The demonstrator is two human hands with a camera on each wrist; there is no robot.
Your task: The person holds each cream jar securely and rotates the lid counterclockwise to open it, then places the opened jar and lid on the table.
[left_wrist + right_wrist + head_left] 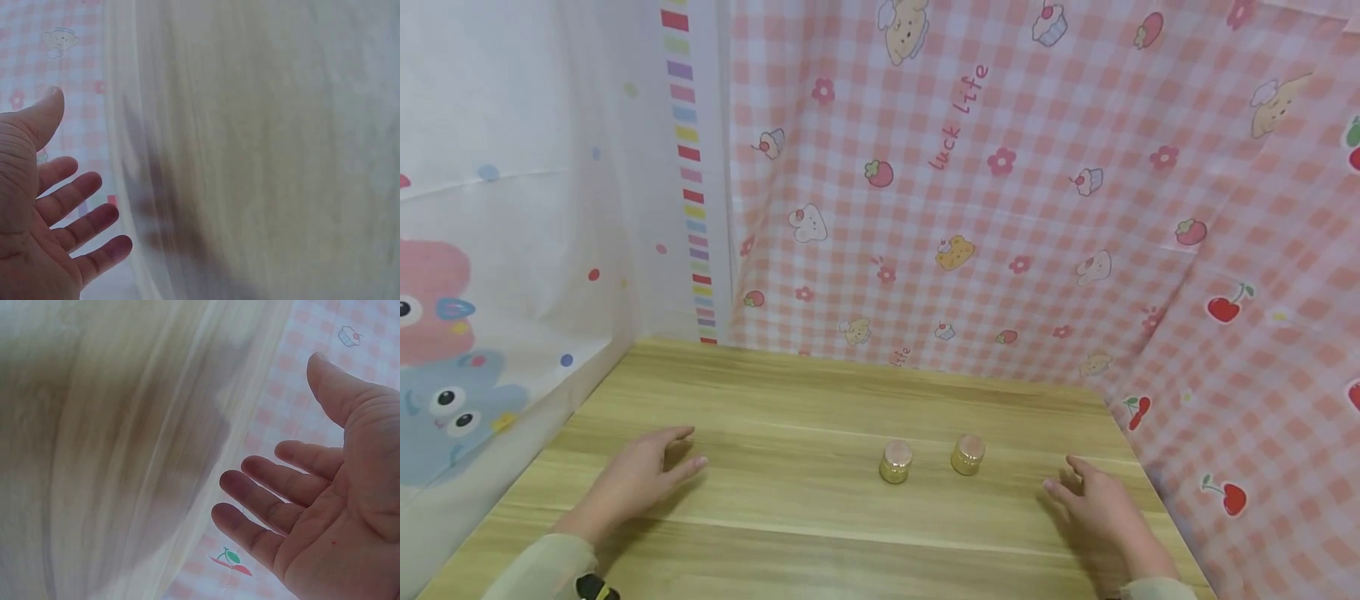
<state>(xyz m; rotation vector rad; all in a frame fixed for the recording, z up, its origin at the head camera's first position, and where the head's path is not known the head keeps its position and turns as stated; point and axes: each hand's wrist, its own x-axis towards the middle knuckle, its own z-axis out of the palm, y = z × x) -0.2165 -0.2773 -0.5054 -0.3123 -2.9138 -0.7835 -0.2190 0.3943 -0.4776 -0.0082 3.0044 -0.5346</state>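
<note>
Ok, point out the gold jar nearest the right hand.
The right gold jar in the head view; the left gold jar stands farther from the right hand.

- Squat, shiny gold cylinder [896, 462] and matching gold cylinder [967, 455]: pinkish tops
- Flat wood-grain counter [775, 508]: yellow-brown, paler streaks
- Pink-and-white checked hanging cloth [917, 208]: red strawberries, pink flowers
- White hanging cloth [497, 108]: coloured dots, multicoloured block stripe

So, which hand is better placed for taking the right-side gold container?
Likely the right hand: it is empty and clearly nearer to that gold container than the left hand, also empty.
</note>
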